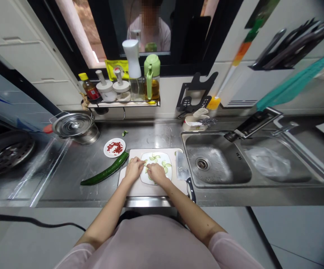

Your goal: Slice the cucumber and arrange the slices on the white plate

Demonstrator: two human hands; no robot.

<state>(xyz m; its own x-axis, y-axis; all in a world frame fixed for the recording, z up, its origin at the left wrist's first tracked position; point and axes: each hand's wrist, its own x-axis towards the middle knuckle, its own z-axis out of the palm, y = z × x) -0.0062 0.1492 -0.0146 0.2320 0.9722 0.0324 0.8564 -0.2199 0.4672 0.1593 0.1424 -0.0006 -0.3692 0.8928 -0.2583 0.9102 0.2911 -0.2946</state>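
A white plate (162, 158) with several pale green cucumber slices (166, 164) lies on a light cutting board (135, 188). Both hands rest over the plate's near left part. My left hand (133, 169) has its fingers curled, fingertips at the slices. My right hand (156, 173) is also curled, fingers pinched at the slices beside the left. A whole dark green cucumber (105, 172) lies just left of the board. A cleaver (183, 170) lies on the board's right edge, black handle toward me.
A small dish of chopped red chilli (114, 147) sits behind the cucumber, a lidded steel pot (74, 127) further left, a stove (2, 149) at far left. A double sink (220, 164) lies to the right. A shelf (122, 104) of bottles stands at the back wall.
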